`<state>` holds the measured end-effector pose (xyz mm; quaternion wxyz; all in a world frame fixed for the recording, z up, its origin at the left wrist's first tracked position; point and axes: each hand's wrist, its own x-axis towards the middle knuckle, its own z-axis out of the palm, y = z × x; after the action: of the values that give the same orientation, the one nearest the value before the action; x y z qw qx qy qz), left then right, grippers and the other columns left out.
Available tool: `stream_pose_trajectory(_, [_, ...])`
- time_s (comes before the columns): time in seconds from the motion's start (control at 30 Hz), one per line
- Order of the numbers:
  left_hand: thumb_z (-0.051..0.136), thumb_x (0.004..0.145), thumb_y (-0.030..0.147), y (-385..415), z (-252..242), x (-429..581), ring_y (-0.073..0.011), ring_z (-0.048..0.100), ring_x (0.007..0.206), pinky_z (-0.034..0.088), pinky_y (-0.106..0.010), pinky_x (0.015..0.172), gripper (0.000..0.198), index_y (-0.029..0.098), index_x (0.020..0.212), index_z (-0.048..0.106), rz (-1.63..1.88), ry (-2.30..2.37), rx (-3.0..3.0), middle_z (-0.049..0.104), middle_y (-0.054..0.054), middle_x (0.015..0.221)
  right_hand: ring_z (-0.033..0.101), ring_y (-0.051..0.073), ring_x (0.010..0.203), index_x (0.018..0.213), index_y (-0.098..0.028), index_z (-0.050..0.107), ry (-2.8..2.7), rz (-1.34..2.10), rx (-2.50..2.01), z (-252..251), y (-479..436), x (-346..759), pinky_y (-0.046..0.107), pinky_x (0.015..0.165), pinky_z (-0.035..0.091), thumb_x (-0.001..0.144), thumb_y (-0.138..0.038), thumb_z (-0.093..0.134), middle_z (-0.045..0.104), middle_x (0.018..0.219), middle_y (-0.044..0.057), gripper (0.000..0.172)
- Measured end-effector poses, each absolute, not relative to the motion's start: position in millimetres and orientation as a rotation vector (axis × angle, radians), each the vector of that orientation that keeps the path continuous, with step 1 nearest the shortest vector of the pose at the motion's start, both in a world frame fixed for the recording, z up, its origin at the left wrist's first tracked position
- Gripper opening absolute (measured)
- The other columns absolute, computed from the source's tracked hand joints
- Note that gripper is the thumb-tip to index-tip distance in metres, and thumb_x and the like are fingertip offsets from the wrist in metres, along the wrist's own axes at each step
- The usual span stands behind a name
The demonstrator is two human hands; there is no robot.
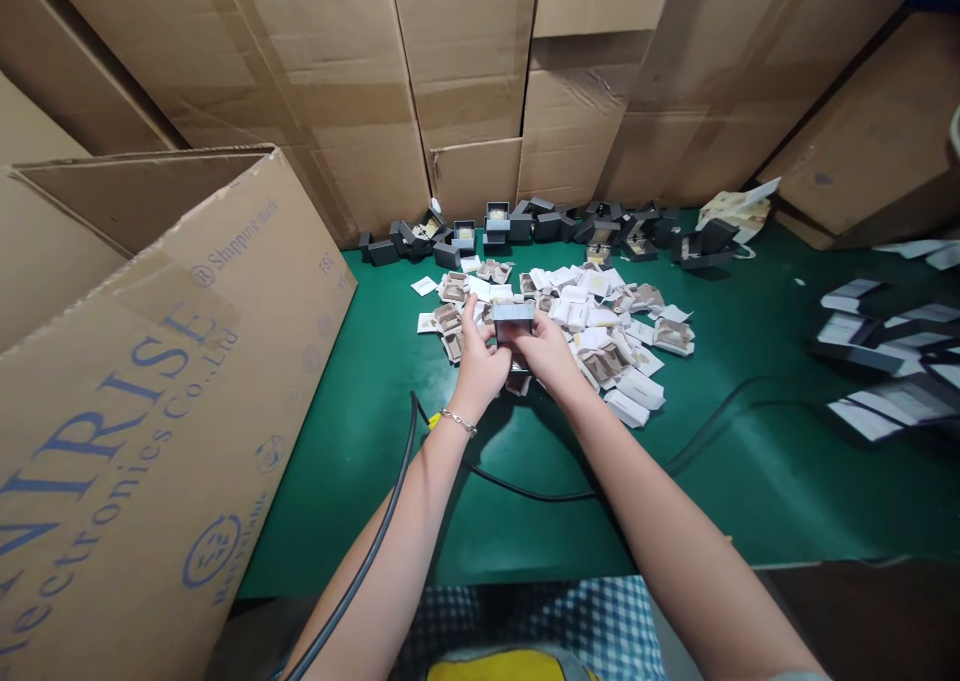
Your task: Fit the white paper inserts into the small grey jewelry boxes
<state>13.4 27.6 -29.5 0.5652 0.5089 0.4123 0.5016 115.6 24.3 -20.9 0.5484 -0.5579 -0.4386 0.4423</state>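
Both of my hands close around one small dark hinged box, held above the green table top in the middle of the view. My left hand grips its left side, the forefinger raised along the edge. On the other side my right hand has its fingers and thumb on the box. The lid's pale edge faces up; what lies inside is mostly hidden by my thumbs. Behind and beside the hands spreads a heap of white folded papers and brown-grey inserts.
Several dark small boxes, some open, line the table's back. A big carton stands left, and stacked cartons form a wall behind. More white and dark pieces lie right. A black cable crosses under my arms over the green table.
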Motion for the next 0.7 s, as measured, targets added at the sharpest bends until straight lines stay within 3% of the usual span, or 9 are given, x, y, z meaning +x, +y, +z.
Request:
stream_pose_trajectory(0.23, [0.054,0.071,0.001,23,-33,15,-0.0155,0.065,0.083,0.053,-0.033,0.079,0.092,0.027,0.148,0.011,1.18,0.959,1.34,0.066,-0.008,0.106,0.058,0.016,0.065,0.077,-0.019,0.056,-0.902,1.232,-1.218,-11,20,118,0.031,0.065,0.048,0.054,-0.03,0.07,0.063,0.071,-0.001,0.028])
stream_pose_trajectory(0.47, [0.056,0.073,0.003,19,-30,16,-0.0161,0.065,0.083,0.053,-0.032,0.079,0.093,0.029,0.148,0.007,1.203,0.942,1.32,0.066,-0.008,0.109,0.057,0.015,0.064,0.069,-0.02,0.051,-0.917,1.142,-1.236,-11,21,121,0.03,0.063,0.047,0.05,-0.03,0.072,0.061,0.068,-0.003,0.03])
stream_pose_trajectory(0.57, [0.053,0.072,0.001,20,-27,18,-0.0138,0.065,0.078,0.054,-0.031,0.075,0.094,0.029,0.148,0.006,1.169,0.925,1.196,0.067,-0.007,0.106,0.057,0.015,0.064,0.076,-0.02,0.054,-0.914,1.148,-1.239,-10,21,119,0.028,0.06,0.046,0.052,-0.033,0.073,0.062,0.071,-0.002,0.033])
stream_pose_trajectory(0.7, [0.054,0.07,0.002,23,-20,18,-0.0128,0.065,0.083,0.055,-0.029,0.075,0.086,0.03,0.143,0.018,1.246,0.926,0.89,0.065,-0.005,0.109,0.062,0.017,0.068,0.104,-0.023,0.052,-0.813,1.319,-1.129,-4,18,117,0.028,0.058,0.048,0.061,-0.038,0.069,0.067,0.082,0.0,0.049])
